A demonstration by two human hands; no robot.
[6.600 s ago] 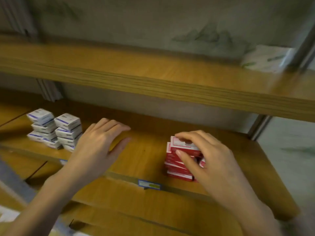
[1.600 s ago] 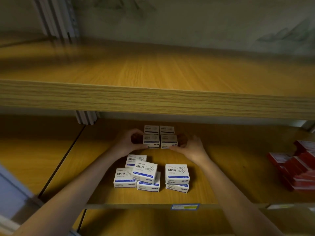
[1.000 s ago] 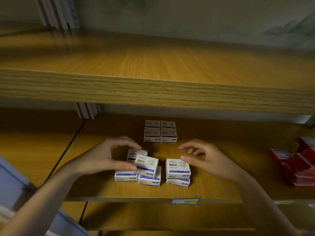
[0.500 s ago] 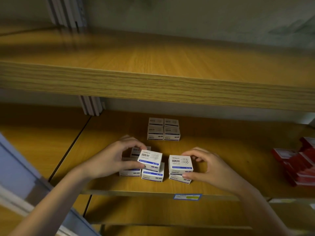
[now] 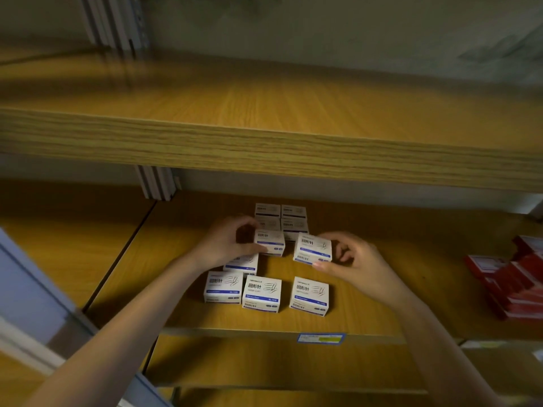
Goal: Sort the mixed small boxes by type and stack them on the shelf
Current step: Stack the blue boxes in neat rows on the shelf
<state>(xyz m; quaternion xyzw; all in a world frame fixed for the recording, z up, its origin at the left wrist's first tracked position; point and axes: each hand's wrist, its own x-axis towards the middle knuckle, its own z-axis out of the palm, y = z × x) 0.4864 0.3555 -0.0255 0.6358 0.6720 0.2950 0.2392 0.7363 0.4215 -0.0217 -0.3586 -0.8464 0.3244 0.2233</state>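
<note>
White boxes, mid-frame: left hand (image 5: 226,245) grips first white box (image 5: 270,243); right hand (image 5: 349,259) pinches second white box (image 5: 313,249); both just below rear stack (image 5: 280,218); step, judged: stacking whites; next: seat each squarely on top; loose boxes (image 5: 261,293) lower centre on shelf (image 5: 382,312); red boxes (image 5: 520,283) at right edge; upper board (image 5: 264,142) overhangs, likely limiting lift

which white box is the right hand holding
The white box right of centre, pinched between right hand thumb and fingers; the left hand grips its neighbour, the front three lie untouched.
</note>
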